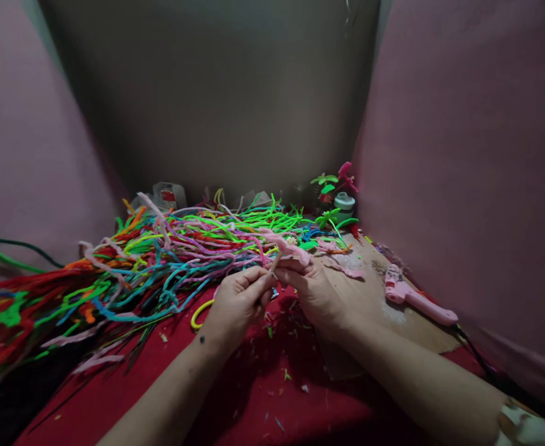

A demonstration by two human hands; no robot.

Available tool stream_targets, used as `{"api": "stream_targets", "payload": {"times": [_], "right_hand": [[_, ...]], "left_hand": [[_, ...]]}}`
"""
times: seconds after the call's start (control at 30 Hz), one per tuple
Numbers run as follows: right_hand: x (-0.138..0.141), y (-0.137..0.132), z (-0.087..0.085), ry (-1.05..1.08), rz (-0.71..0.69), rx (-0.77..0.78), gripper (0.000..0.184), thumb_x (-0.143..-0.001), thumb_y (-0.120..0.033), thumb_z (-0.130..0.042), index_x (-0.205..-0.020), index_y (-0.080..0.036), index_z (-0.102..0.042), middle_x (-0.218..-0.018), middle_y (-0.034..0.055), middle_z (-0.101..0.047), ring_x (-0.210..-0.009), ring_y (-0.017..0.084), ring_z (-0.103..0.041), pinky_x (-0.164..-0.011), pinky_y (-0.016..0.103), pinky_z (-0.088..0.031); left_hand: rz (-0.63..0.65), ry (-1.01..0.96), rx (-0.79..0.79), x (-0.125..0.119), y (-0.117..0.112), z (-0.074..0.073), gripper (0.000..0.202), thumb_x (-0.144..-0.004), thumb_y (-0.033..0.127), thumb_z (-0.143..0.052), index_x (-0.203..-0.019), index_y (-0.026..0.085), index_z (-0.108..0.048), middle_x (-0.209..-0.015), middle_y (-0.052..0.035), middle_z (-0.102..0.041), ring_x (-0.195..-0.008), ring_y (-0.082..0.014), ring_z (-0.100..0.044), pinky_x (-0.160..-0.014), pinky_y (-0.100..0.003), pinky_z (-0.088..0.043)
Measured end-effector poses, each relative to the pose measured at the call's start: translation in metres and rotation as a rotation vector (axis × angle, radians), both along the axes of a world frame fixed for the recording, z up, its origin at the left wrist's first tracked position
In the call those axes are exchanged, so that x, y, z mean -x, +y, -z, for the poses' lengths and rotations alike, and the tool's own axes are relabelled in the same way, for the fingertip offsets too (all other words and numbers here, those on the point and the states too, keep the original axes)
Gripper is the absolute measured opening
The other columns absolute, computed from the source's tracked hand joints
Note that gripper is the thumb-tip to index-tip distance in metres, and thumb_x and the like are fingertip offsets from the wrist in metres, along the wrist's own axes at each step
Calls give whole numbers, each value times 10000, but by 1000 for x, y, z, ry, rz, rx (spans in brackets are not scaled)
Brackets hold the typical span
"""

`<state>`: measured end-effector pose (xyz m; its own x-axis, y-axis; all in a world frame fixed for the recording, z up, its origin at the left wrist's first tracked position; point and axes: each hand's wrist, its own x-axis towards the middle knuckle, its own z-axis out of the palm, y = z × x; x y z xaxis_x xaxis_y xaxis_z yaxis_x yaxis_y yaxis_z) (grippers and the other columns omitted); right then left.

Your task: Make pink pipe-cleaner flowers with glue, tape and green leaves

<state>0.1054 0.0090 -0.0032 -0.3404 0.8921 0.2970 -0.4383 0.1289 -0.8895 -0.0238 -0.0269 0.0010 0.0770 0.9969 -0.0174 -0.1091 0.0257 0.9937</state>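
Observation:
Both hands meet at the middle, over the red cloth, on a pink pipe-cleaner flower (293,249). My left hand (244,297) is closed, thumb and forefinger pinching the flower's thin stem (276,265). My right hand (314,294) is closed too, its fingers round the base of the pink petals. Its fingertips are partly hidden behind the flower. A large heap of coloured pipe cleaners (193,248) spreads just beyond and to the left of the hands. The yellow handle of a tool (199,314) shows beside my left hand, the rest of it covered.
On the right, a pink glue gun (416,300) lies on a cardboard sheet (374,322). Loose pink petals (347,271) rest at its far edge. A lidded jar (345,204) and green flower-like pieces (327,218) stand behind. Small scraps litter the red cloth (254,396). Pink sheets hang on both sides.

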Motion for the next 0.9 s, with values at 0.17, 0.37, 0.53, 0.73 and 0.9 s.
{"api": "stream_targets", "payload": {"times": [0.17, 0.37, 0.53, 0.73, 0.9], "right_hand": [[-3, 2, -1, -7, -9, 42, 22, -660, -195, -696, -646, -178, -694, -608, -27, -575, -630, 106, -484, -686, 264, -441], [-2, 9, 16, 85, -66, 10, 75, -690, -251, -697, -672, -179, -686, -655, -14, -616, -657, 113, -529, -759, 296, -438], [0, 7, 18, 105, -47, 37, 120, -694, -296, -703, -726, -182, -682, -691, -10, -635, -655, 120, -537, -735, 296, -449], [1, 3, 18, 66, 44, 60, 125, -688, -270, -711, -780, -187, -696, -802, 0, -652, -711, 122, -546, -726, 267, -447], [2, 4, 21, 37, 61, 16, 158, -706, -226, -699, -863, -212, -699, -748, -22, -634, -759, 122, -558, -782, 269, -439]], "left_hand": [[176, -263, 162, 5, 4, 0, 166, -797, 301, -595, -749, 147, -557, -458, 96, -385, -314, 7, -137, -309, -130, -171], [223, -237, 208, 9, 5, -5, 163, -780, 290, -607, -760, 137, -558, -468, 98, -385, -312, 8, -137, -291, -122, -192], [-36, 178, -31, 4, 3, -1, 213, -809, 359, -559, -822, 146, -558, -578, 45, -513, -382, -42, -387, -365, -167, -338], [-357, 895, -763, 3, 5, 20, 138, -834, 228, -543, -959, 171, -535, -741, -4, -600, -643, -117, -573, -626, -226, -448], [-380, 1203, -1043, 7, 9, 26, 119, -876, 139, -441, -835, 157, -551, -697, -24, -574, -639, -135, -565, -623, -234, -427]]}}
